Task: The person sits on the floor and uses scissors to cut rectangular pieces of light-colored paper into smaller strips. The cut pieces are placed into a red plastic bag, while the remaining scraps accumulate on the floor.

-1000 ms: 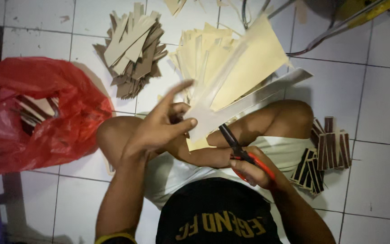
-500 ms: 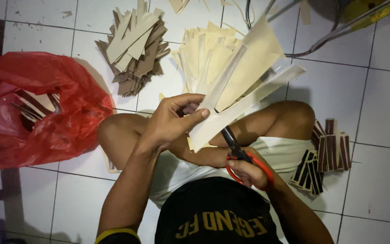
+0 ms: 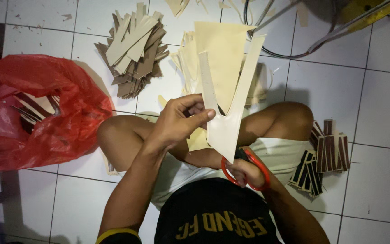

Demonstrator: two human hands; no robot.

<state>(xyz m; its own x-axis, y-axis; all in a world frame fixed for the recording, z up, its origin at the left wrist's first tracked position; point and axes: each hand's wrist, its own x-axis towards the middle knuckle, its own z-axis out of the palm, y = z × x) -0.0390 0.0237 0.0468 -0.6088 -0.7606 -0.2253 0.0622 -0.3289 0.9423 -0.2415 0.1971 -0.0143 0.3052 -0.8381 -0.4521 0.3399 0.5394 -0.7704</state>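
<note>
- Left hand (image 3: 177, 122) pinching the narrow left strip of a cream card sheet (image 3: 224, 81) — held upright above the lap.
- Right hand (image 3: 244, 174) closed through the red-handled scissors (image 3: 245, 168), blades hidden behind the sheet's lower end.
- Red plastic bag (image 3: 46, 113) at left; cut strips (image 3: 134, 49) piled beyond on the tiled floor (image 3: 375, 90).

A crumpled red plastic bag (image 3: 32, 113) holding brown strips lies on the floor at left
</note>
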